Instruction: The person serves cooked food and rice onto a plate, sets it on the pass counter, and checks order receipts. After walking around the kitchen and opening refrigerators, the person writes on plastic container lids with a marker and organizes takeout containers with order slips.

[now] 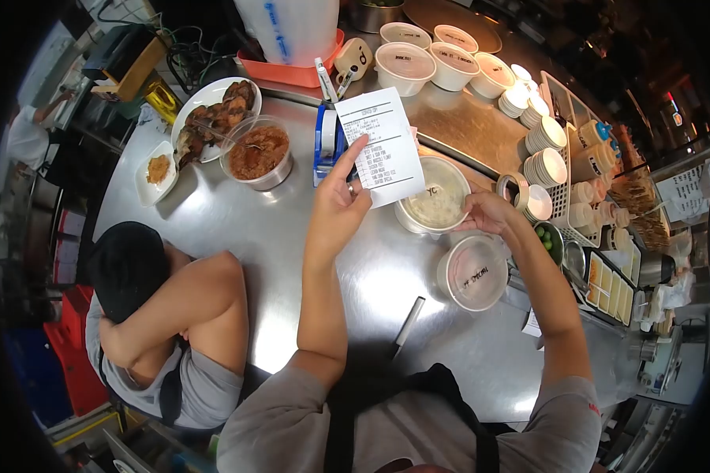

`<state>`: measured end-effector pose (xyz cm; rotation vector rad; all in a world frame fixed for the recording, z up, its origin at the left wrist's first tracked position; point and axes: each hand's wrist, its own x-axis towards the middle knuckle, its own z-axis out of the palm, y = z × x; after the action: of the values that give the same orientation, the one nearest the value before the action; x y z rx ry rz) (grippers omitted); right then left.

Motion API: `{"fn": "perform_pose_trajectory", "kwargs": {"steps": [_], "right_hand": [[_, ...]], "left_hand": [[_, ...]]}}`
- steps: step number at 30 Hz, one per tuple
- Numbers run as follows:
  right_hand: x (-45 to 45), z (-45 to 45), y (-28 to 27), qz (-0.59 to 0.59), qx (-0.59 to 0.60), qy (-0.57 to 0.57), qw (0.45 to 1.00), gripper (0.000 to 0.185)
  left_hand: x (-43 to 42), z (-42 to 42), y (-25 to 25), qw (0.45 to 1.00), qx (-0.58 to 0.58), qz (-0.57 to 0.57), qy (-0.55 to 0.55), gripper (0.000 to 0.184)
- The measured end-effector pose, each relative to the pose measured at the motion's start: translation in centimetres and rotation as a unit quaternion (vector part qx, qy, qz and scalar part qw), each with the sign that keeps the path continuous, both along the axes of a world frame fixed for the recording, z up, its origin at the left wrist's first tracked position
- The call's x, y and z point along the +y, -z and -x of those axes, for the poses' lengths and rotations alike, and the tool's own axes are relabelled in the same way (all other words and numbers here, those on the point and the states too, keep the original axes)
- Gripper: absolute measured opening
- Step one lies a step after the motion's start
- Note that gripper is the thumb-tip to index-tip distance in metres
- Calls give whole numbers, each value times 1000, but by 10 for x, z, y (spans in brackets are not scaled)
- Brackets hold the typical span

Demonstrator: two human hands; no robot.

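Note:
A printed paper slip is in my left hand, its index finger lying over the slip's left edge. My right hand grips the right rim of a round lidded tub marked "YC", with pale contents. The slip overlaps the tub's upper left side. Just below my right hand, another lidded tub with dark writing stands on the steel counter. A black-and-white marker lies below and left of it. Behind the slip is a blue holder with pens standing at it.
At the left, a co-worker rests the head on folded arms. Beyond are a plate of browned meat, a tub of reddish-brown food and a small white dish. Lidded tubs and stacked cups line the back right.

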<state>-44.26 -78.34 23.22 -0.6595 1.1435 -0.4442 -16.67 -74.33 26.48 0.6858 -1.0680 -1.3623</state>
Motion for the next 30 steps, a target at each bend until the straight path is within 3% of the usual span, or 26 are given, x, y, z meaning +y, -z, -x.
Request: {"fn": "perform_pose_trajectory", "kwargs": {"steps": [4,7,13,17,19,21,23,27,29,30], "right_hand": [[-9,4,-13,49,-67,75,994,64],[-27,24,-22,20,-114,144,983,57],[-99,37,0,57,-168,392,903,52],[-145,51,24,115,-170,446,871,49],[-135,39,4,222,-16,407,886,47],[-82,31,-39,227,-3,388,893,43],[-12,32,-74,330,161,171,914,31],[139,65,-70,178,368,24,912,38],[203,79,-32,86,399,33,912,38],[224,73,-20,51,355,94,929,41]], "left_hand": [[-16,0,12,1000,-21,-16,-11,62],[-25,-1,31,999,-32,-21,-30,63],[-32,5,37,998,-49,-33,-33,62],[-26,3,40,998,-44,-47,-25,62],[-22,0,38,997,-46,-45,-44,62],[-16,-4,33,997,-45,-27,-53,62],[-5,-7,28,997,-41,-26,-56,62],[16,-6,11,997,-56,-25,-46,65],[24,0,6,996,-65,-26,-52,65],[28,4,6,997,-69,-12,-43,65]]}}
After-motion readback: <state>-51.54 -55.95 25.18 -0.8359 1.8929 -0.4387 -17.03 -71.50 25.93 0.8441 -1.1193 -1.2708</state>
